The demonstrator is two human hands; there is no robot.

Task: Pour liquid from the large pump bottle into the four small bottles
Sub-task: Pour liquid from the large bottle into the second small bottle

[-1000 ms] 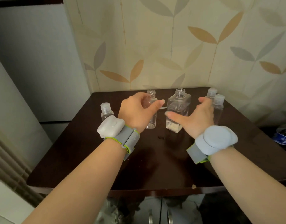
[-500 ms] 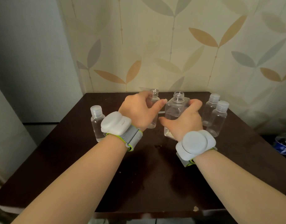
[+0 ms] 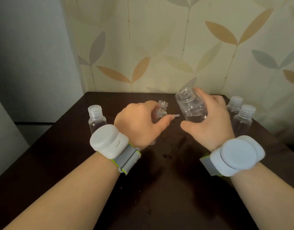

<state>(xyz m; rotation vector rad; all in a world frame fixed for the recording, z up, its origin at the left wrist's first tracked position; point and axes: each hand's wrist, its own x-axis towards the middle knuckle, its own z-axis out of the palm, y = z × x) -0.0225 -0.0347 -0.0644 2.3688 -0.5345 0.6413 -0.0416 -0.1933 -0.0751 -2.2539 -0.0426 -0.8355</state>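
Your right hand point(image 3: 207, 123) grips the large bottle point(image 3: 192, 107), lifted above the table point(image 3: 63, 163) at the far centre; its pump is off, and its open neck leans toward the left and toward you, long axis tilted. Your left hand point(image 3: 138, 122) grips the uncapped small bottle point(image 3: 159, 112), nearly upright, just left of it. I judge that pouring here is not yet started. One capped bottle point(image 3: 96, 120) stands far left, two capped bottles point(image 3: 241, 115) far right; whether they are filled, I cannot tell.

Dim, soft indoor light; faint shadows under arms on dark table point(image 3: 76, 163). Slight blur throughout, wide-angle bend at frame edges.
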